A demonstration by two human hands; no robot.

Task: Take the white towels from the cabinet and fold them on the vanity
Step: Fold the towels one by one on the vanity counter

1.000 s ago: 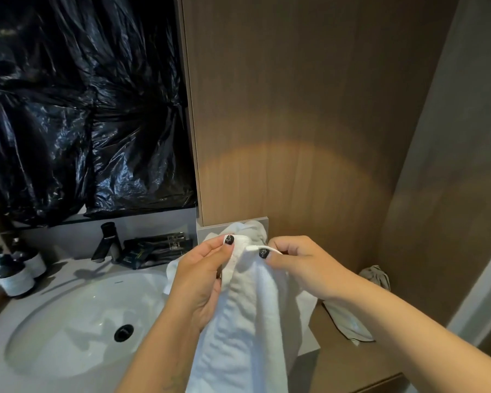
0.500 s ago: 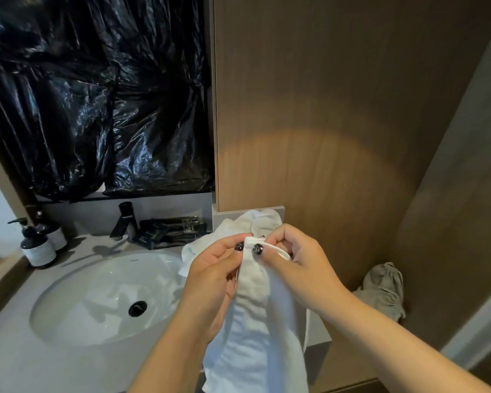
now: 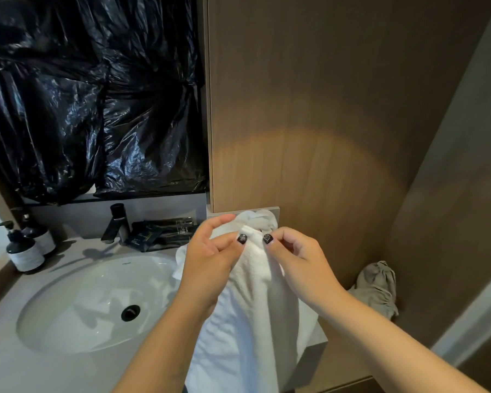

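1. The white towel (image 3: 253,307) hangs from both your hands, just right of the sink (image 3: 77,304), draping down over the vanity (image 3: 9,361) edge.
2. Your left hand (image 3: 210,259) and right hand (image 3: 298,259) sit close together, each pinching the towel's top edge between thumb and fingers.
3. Behind the sink stand a black faucet (image 3: 116,222) and two pump bottles (image 3: 26,245); a grey cloth (image 3: 377,287) lies right of it by the wood panelling (image 3: 309,109).

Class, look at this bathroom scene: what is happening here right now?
A person holds a white towel up in front of them over the vanity. The left hand and right hand pinch its top edge close together, and the rest hangs down beside the sink. It is not yet folded. A grey cloth lies on the wooden shelf to the right.
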